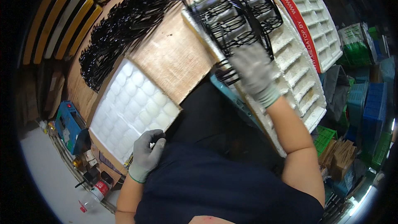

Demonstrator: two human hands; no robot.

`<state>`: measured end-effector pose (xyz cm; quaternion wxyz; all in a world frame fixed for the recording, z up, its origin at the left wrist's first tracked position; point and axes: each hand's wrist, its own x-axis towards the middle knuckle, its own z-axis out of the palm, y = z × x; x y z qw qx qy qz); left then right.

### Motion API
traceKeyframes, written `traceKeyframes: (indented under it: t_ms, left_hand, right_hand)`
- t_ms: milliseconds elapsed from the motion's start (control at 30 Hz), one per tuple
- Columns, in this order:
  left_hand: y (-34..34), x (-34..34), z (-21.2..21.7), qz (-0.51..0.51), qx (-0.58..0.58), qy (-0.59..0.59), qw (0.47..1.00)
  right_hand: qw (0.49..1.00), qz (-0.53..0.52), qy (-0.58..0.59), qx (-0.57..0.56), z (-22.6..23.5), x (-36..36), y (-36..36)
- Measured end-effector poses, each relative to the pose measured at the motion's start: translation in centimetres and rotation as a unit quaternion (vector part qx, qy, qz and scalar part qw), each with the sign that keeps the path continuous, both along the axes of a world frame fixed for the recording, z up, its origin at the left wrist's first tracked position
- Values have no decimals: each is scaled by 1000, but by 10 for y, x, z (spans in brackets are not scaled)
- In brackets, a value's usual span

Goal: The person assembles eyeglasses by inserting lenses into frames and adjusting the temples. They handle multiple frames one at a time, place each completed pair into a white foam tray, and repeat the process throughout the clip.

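Note:
My left hand (pixel 148 152), in a grey glove, is closed with curled fingers at the near right edge of a shallow tray (pixel 132 103) of white rounded pads. What it holds, if anything, is too small to make out. On the right, my gloved right hand (pixel 251 68) reaches over a white foam tray (pixel 286 54) divided into compartments, its fingers smeared by motion. Just beyond its fingertips, glossy black thin looped pieces (pixel 236 20) lie across the foam tray. A large heap of similar black pieces (pixel 120 29) spreads over the far left of the wooden board.
A wooden board (pixel 174 58) lies between the two trays. Another foam tray (pixel 317 20) with a red band stands at the far right. Blue crates (pixel 373 108) and cartons (pixel 342 157) fill the right side. At lower left are a plastic bottle (pixel 94 195) and a blue box (pixel 69 126).

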<state>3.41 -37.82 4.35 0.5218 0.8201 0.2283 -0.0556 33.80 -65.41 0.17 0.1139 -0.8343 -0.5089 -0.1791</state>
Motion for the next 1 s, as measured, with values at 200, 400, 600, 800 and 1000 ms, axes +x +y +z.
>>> traceKeyframes:
  t_ms: [200, 400, 600, 800, 1000]
  left_hand:
    - [-39, 24, 6, -68, 31, 3, 997]
    - [-52, 31, 11, -63, 38, 7, 997]
    - [-48, 30, 13, -85, 37, 41, 995]
    - [-3, 16, 7, -34, 74, 30, 996]
    - [221, 27, -48, 349, 248, -21, 903]
  right_hand:
    - [996, -49, -69, -31, -36, 129, -162]
    - [988, -58, -8, -142, -62, 158, -167]
    - [961, -100, 105, -235, -27, 140, -138]
    - [984, -120, 134, -7, 2, 80, -126]
    - [940, -72, 218, 254, -18, -54, -18]
